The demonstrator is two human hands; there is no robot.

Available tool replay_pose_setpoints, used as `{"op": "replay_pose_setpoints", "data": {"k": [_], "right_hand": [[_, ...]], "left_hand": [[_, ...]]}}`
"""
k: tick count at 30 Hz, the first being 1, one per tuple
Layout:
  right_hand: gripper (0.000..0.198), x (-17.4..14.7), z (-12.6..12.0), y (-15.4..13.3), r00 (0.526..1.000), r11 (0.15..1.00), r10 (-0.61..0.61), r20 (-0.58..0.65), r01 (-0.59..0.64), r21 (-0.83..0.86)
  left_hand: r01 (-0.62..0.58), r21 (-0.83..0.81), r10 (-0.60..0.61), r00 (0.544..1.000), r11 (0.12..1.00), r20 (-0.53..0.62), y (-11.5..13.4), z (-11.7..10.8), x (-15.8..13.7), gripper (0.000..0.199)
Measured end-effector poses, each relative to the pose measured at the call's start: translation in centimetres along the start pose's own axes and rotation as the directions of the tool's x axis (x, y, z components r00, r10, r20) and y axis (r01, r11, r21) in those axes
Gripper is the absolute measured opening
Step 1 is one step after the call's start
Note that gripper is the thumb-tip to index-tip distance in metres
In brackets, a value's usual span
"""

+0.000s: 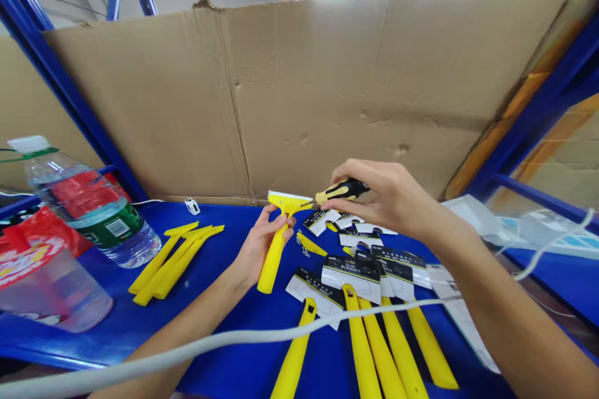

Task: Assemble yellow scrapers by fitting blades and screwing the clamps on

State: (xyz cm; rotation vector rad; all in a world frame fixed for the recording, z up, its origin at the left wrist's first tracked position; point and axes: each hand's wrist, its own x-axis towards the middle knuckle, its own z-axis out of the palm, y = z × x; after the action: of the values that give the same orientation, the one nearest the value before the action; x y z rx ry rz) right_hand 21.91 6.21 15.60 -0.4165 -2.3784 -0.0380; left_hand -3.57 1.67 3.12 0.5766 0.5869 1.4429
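Observation:
My left hand (266,240) is closed around the neck of a yellow scraper (275,255), its wide head up and its handle pointing down. A thin pale strip runs along the top edge of the head. In my right hand (374,190) is a screwdriver (344,192) with a black and cream handle. Its shaft points left, and the tip meets the right end of the scraper head; whether it sits in a screw I cannot tell. Beneath the hands lie a loose yellow piece (311,244) and several small screws (303,248).
Several yellow scrapers (178,259) lie at left. Yellow handles with black-and-white cards (353,271) lie at right. A water bottle (91,206) and a plastic cup (56,287) stand far left. A white cable (262,336) crosses the foreground; cardboard (327,93) walls the back.

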Motion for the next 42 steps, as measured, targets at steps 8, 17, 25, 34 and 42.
{"op": "replay_pose_setpoints", "data": {"k": [8, 17, 25, 34, 42], "right_hand": [[0.012, 0.1, 0.4, -0.1, 0.998, 1.0, 0.005, -0.064, -0.005, -0.007], [0.017, 0.0, -0.1, 0.7, 0.999, 0.999, 0.038, -0.013, -0.038, -0.033], [0.017, -0.3, -0.4, 1.0, 0.996, 0.994, 0.094, 0.006, -0.094, -0.049], [0.014, -0.1, -0.4, 0.2, 0.995, 0.996, 0.086, 0.04, -0.087, 0.016], [0.013, -0.1, -0.5, 0.1, 0.989, 0.988, 0.115, 0.092, -0.123, 0.088]], "left_hand": [[-0.006, -0.025, 0.006, 1.0, 1.0, 0.007, -0.3, -0.2, 0.0, 0.054], [-0.007, -0.015, 0.007, 1.0, 1.0, -0.021, -0.1, -0.2, 0.2, 0.06], [-0.017, -0.038, 0.017, 1.0, 0.999, -0.01, 0.3, -0.5, 0.3, 0.053], [-0.003, -0.015, 0.003, 1.0, 1.0, -0.017, -0.1, -0.3, 0.2, 0.058], [0.021, 0.043, -0.02, 1.0, 0.999, -0.024, -0.6, -0.2, 0.1, 0.061]]}}
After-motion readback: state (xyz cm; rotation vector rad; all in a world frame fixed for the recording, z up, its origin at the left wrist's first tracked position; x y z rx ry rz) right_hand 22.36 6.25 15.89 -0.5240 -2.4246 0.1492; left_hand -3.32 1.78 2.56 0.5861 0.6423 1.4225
